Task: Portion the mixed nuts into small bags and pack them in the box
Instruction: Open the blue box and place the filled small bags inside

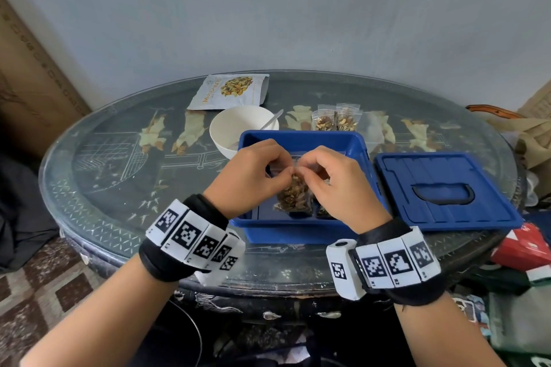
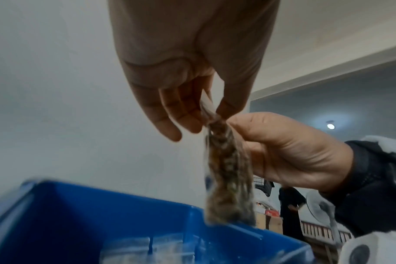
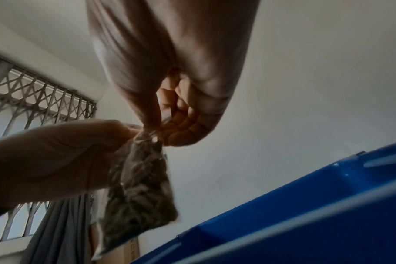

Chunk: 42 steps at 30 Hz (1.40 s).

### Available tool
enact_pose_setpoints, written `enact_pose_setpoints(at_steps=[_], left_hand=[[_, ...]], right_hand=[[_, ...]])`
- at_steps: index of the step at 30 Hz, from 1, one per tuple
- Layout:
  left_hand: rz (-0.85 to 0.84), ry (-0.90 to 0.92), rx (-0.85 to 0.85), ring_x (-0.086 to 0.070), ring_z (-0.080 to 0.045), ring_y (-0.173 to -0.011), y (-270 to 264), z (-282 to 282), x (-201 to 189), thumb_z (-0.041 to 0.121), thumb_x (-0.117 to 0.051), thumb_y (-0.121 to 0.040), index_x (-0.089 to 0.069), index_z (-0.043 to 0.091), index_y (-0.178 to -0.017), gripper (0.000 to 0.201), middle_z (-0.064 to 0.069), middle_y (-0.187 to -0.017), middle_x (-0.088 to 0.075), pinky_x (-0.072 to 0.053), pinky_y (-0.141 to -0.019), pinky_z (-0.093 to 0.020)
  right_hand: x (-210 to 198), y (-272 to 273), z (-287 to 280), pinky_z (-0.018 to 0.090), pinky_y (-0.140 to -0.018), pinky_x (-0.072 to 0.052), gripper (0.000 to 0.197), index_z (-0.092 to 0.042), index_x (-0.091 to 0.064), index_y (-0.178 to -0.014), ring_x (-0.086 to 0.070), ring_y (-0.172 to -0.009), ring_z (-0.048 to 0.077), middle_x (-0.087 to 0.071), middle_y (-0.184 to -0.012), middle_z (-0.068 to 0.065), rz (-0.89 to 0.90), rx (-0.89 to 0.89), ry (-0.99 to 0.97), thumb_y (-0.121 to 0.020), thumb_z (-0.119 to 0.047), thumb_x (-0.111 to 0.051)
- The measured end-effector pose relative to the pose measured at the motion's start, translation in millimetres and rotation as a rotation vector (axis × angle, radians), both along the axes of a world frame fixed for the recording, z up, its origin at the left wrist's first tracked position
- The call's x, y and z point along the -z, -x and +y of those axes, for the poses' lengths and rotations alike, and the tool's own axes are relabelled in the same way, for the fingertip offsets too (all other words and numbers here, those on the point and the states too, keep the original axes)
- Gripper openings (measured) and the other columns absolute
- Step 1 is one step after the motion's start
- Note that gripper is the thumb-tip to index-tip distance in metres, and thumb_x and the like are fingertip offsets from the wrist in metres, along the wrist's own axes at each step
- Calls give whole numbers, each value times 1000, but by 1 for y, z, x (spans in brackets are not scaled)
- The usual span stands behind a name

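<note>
Head view: over the open blue plastic box (image 1: 301, 140) on a glass-topped oval table (image 1: 125, 188), the left hand (image 1: 247, 176) and right hand (image 1: 337, 182) pinch the top edge of a small clear bag of mixed nuts (image 1: 293, 195), which hangs just above the box's inside. Left-wrist footage shows more small clear bags (image 2: 147, 250) lying in the box, though blur hides their contents. Two filled clear bags (image 1: 337, 119) stand behind the box near a white bowl (image 1: 235, 128) and the printed nut pouch (image 1: 229, 91), with the blue lid (image 1: 441, 188) lying just to the right.
</note>
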<state>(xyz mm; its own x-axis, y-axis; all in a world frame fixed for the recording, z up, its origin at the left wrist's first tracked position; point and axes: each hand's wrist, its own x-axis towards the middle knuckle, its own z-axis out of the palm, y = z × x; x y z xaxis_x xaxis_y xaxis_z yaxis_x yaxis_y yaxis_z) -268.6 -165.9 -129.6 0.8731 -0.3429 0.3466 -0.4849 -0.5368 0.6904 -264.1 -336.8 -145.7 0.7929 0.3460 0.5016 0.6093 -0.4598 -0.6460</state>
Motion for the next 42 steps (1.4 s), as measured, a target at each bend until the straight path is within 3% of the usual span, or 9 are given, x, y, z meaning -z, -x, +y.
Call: enact_pose_setpoints(at_steps=[3,8,12,14,16,21,26,29,42], left_hand=[[-77,-228,62,-46,-5,-68,-6,6,-14,38,-48,-80,-62,14,-77,28,12,-73,-52,-39,-63,-16],[-113,-374,132,-43,2,-60,-18,9,-36,16,-65,-85,-70,7,-82,11,13,-68,-47,-35,-63,-6],[-68,-445,148,-43,4,-62,-32,10,-45,17,-65,-85,-71,9,-85,10,20,-66,-43,-33,-61,-8],[-39,-470,162,-46,4,-63,-40,11,-50,17,-65,-85,-72,11,-86,9,14,-67,-52,-34,-61,-6],[25,-488,155,-51,3,-66,-50,13,-53,19,-65,-85,-72,15,-89,9,7,-74,-62,-37,-63,-7],[109,-635,144,-54,-4,-68,-78,14,-50,15,-62,-86,-71,14,-93,12,6,-79,-64,-35,-62,-2],[197,-880,152,-59,-10,-90,-104,11,-28,19,-57,-90,-70,14,-102,19,1,-102,-69,-39,-83,-18],[260,-1000,203,-59,-15,-101,-115,5,-13,16,-54,-90,-68,13,-107,22,1,-109,-68,-37,-82,-18],[380,-1034,266,-55,-8,-87,-146,2,23,19,-57,-89,-70,15,-104,20,4,-104,-69,-37,-76,-16]], right_hand=[[-5,-3,-3,10,-67,-43,5,-8,-67,-81,-53,-71,3,-58,-75,-10,-8,12,22,-81,-12,-69],[-16,-14,-8,14,-62,-42,14,-5,-65,-75,-49,-59,-1,-52,-66,-13,32,40,128,-80,-17,-72],[-19,-24,-6,10,-57,-38,19,-7,-62,-71,-50,-55,-2,-45,-59,-20,54,38,175,-83,-19,-70],[-21,-30,-5,13,-57,-40,20,-9,-61,-69,-50,-54,0,-52,-57,-14,55,32,173,-83,-20,-70],[-27,-36,-5,18,-61,-44,17,-12,-65,-72,-55,-59,6,-62,-64,-3,111,24,192,-84,-24,-68],[-49,-63,-17,15,-80,-42,33,-12,-63,-117,-59,-91,8,-67,-109,4,269,34,345,-89,-30,-60],[-72,-116,-39,18,-80,-40,23,-13,-68,-107,-56,-88,6,-67,-105,0,254,92,501,-91,-27,-58],[-71,-156,-51,23,-81,-41,22,-12,-68,-105,-56,-90,10,-67,-106,2,260,110,636,-92,-25,-56],[8,-258,-86,31,-92,-39,33,-9,-57,-122,-51,-117,28,-55,-129,11,427,253,1031,-89,-16,-60]])
